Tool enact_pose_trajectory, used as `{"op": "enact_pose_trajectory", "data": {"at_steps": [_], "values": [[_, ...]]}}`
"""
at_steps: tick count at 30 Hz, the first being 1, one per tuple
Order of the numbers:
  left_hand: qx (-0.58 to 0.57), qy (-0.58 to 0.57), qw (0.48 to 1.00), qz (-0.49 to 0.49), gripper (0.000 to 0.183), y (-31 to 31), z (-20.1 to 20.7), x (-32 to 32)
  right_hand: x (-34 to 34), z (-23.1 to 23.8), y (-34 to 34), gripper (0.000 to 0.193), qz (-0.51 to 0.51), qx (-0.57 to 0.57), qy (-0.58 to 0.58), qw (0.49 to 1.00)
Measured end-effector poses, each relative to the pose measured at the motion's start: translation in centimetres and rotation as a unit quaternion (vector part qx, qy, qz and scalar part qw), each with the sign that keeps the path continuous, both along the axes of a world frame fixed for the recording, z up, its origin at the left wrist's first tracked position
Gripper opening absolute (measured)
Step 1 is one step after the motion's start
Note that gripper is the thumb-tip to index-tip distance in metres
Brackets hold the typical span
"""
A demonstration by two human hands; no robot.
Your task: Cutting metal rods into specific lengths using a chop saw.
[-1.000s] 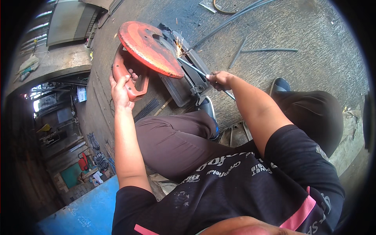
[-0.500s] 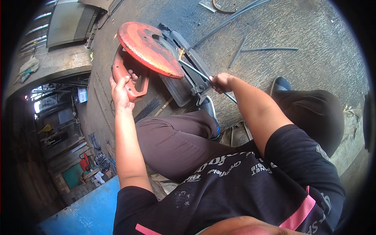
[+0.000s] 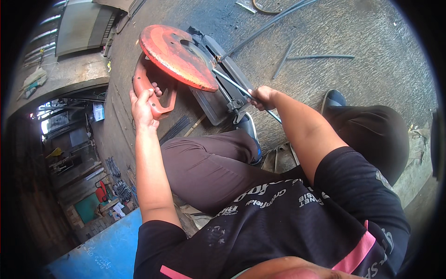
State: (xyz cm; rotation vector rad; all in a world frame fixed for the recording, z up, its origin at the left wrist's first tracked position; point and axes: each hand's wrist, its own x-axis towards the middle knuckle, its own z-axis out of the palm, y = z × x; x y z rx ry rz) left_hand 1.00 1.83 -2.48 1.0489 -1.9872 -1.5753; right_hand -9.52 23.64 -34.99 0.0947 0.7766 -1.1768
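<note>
My left hand is wrapped round the orange-red D-shaped handle of a chop saw, its fingers curled through the opening. A worn round guard covers most of the saw's disc. My right hand grips a thin metal rod that lies across the saw's dark base. The rod's far end reaches the guard's edge at the disc, and its near end sticks out past my right hand. A faint glow of sparks shows just beyond the rod's end.
Long rods run away from the saw's far side. Two short cut rods lie on the floor to the right. Dark rods rest beside my left knee. My shoe is close to the saw base. A blue panel stands at lower left.
The bright sparks at the disc have shrunk to a faint glow. Both hands, the saw and the rod have hardly moved.
</note>
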Motion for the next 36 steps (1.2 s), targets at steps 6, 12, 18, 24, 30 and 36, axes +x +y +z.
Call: {"op": "enact_pose_trajectory", "data": {"at_steps": [6,12,18,24,30,36], "values": [[0.002,0.009,1.0,0.001,0.051,0.0,-0.1,0.0,0.1,0.4,0.2,0.042,0.007,-0.004,-0.014,1.0],[0.012,0.017,1.0,0.0,0.049,0.2,0.0,0.0,-0.4,0.3,0.1,0.039,0.02,-0.032,-0.026,0.999],[0.012,0.014,1.0,0.005,0.049,0.2,0.0,0.0,-0.9,0.3,-0.1,0.037,0.027,-0.042,-0.034,0.998],[0.01,0.016,1.0,0.001,0.05,0.1,-0.1,0.0,-1.1,0.6,-0.2,0.037,0.022,-0.028,-0.008,0.999],[0.008,0.015,1.0,0.004,0.051,0.0,-0.1,0.0,-1.3,0.3,-0.3,0.033,0.014,-0.021,0.006,1.0],[0.006,0.012,1.0,0.002,0.052,0.0,-0.1,0.0,-1.3,0.0,-0.4,0.031,0.009,-0.021,0.02,1.0]]}}
